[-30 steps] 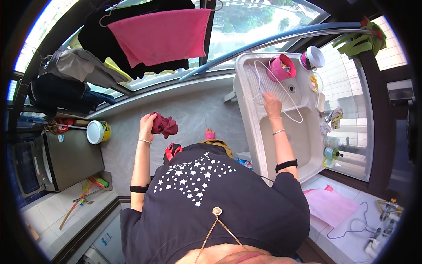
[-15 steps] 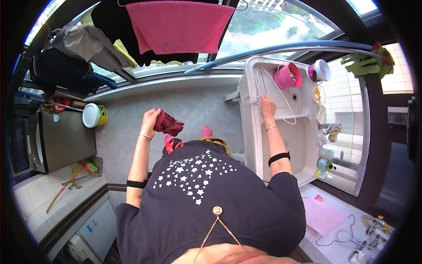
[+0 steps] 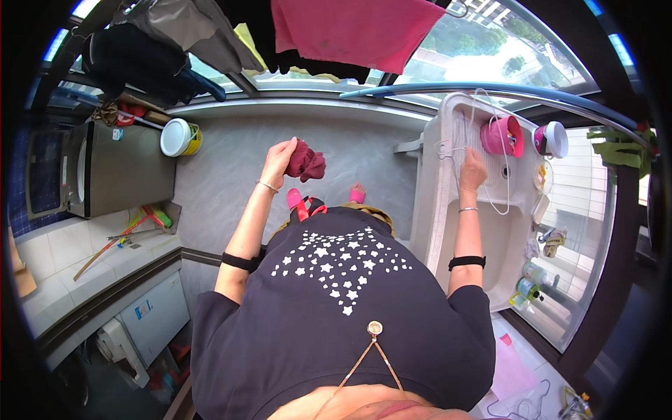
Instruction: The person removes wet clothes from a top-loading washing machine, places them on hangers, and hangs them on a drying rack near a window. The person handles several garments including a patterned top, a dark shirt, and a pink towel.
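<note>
My left hand (image 3: pixel 278 162) is closed on a crumpled dark red cloth (image 3: pixel 306 161), held above the grey floor in front of me. The cloth's folds hide its shape. Over the sink, my right hand (image 3: pixel 473 170) is closed around a thin white wire clothes hanger (image 3: pixel 453 149). The hanger's loop spreads past my fist and over the ribbed part of the sink. Whether more than one hanger is there I cannot tell. The pale stone laundry sink (image 3: pixel 428 189) stands to my right.
A pink bucket (image 3: pixel 501 136) sits in the sink, with bottles (image 3: pixel 526 288) along its right side. Ahead hang a pink towel (image 3: pixel 350 31) and dark clothes (image 3: pixel 133 59) before the windows. At left are a white-lidded bucket (image 3: pixel 179 137) and a grey appliance (image 3: pixel 129 168).
The view has swung left, so everything appears further right. My left hand has raised the dark red cloth a little. My right hand keeps hold of the hanger over the sink.
</note>
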Demonstrator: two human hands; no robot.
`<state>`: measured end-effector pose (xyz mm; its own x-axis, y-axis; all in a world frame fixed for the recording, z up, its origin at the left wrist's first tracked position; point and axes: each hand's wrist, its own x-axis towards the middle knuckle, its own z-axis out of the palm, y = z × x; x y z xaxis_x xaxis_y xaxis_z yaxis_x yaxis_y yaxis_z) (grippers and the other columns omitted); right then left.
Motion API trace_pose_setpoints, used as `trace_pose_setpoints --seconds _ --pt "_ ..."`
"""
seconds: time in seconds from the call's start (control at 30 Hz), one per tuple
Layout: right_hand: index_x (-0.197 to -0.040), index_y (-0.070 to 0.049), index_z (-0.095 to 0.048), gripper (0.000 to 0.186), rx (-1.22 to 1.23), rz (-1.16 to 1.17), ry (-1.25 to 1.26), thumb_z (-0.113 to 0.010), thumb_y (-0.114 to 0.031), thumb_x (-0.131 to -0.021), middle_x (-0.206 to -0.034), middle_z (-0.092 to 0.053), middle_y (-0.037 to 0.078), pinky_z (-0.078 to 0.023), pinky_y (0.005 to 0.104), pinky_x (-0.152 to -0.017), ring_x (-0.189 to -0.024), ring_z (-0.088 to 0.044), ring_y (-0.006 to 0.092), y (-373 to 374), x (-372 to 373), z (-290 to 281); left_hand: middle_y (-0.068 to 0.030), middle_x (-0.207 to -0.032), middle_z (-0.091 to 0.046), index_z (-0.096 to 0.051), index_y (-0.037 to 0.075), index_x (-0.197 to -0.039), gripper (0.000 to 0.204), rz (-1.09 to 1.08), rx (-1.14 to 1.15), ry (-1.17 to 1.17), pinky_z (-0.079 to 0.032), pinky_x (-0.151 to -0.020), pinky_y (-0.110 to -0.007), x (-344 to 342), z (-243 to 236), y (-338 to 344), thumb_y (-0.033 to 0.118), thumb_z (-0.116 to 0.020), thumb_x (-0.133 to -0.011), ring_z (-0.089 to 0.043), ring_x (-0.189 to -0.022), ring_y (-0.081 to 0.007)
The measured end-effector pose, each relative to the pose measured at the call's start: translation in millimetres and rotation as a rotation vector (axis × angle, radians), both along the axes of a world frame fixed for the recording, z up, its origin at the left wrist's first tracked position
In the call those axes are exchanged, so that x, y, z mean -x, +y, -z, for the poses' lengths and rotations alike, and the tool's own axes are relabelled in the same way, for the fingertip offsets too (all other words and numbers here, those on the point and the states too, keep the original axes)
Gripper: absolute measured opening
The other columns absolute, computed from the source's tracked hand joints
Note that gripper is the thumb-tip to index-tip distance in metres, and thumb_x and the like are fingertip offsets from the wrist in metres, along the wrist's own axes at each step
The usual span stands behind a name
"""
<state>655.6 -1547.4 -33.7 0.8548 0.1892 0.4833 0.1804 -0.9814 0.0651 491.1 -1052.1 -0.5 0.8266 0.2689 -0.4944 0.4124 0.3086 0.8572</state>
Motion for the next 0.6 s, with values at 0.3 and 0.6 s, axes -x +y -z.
trace_pose_setpoints --seconds 0.3,0.6 --pt "-0.087 -0.015 -0.062 0.010 0.117 -0.037 0.107 -0.056 -0.008 -0.083 -0.088 -0.063 0.001 -0.052 0.0378 -0.056 -0.074 -0.066 0.0229 -3.7 -27.2 7.0 -0.0032 -0.093 -0.068 -0.067 0.001 -0.102 0.034 0.034 -0.018 0.042 -0.051 -0.073 -0.026 5.7 -2.7 5.6 0.033 -0.057 -0.098 -0.063 -0.082 -0.0098" --pt "-0.098 -0.019 -0.068 0.022 0.060 -0.036 0.043 -0.058 -0.008 -0.082 -0.097 -0.067 -0.002 -0.053 0.0368 -0.060 -0.078 -0.067 0.0224 -28.5 -35.1 -11.7 0.0003 -0.087 -0.066 -0.068 0.000 -0.098 0.033 -0.098 -0.036 0.023 -0.046 -0.068 -0.023 22.7 -12.9 5.2 0.031 -0.059 -0.097 -0.058 -0.077 -0.0065"
